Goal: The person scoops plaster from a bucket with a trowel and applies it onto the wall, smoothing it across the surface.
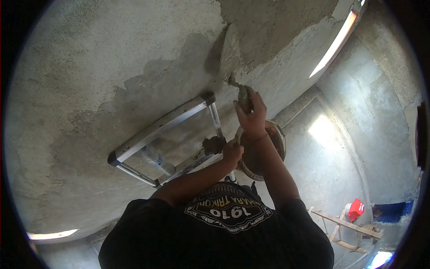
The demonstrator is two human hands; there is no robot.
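My right hand (253,114) is raised and closed around the handle of a pointed plastering trowel (230,54). The trowel's mortar-smeared blade lies against the grey wall (179,85), at the edge of a darker, wet-looking patch of plaster (273,27). Lower down, my left hand (233,152) is closed at the left edge of a round bucket (281,134), its fingers gripping around the rim or handle there. My right forearm hides part of the bucket, and its contents look dark. Beside my left hand sits a dark clump (213,145), perhaps mortar.
An aluminium ladder (161,127) stands against the wall at left, with a clear plastic bottle (152,157) behind its top frame. At lower right are a wooden ladder-like frame (345,224) and a red-and-white bag (356,210). A bright narrow opening (333,45) cuts the wall at upper right.
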